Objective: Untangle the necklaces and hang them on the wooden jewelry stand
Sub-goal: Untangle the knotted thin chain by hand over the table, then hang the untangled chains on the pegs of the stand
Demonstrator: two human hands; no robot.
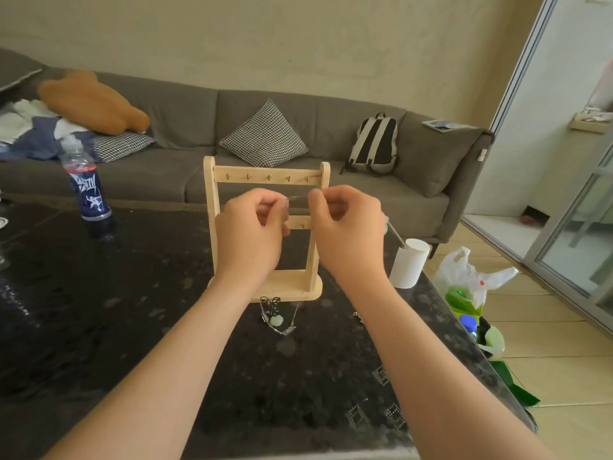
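Two bare arms reach out over the dark speckled desk (132, 293). The left hand (252, 227) and the right hand (348, 224) are held up close together with their fingers curled. Each pinches an end of a thin silver chain (293, 197), which looks blurry. The hands are in front of the pale wooden jewelry stand (212, 207), and its pegs are bare. A little heap of tangled necklaces (278, 315) lies on the desk by the stand's foot. A white paper roll (408, 263) stands to the right and a blue plastic bottle (87, 190) to the left.
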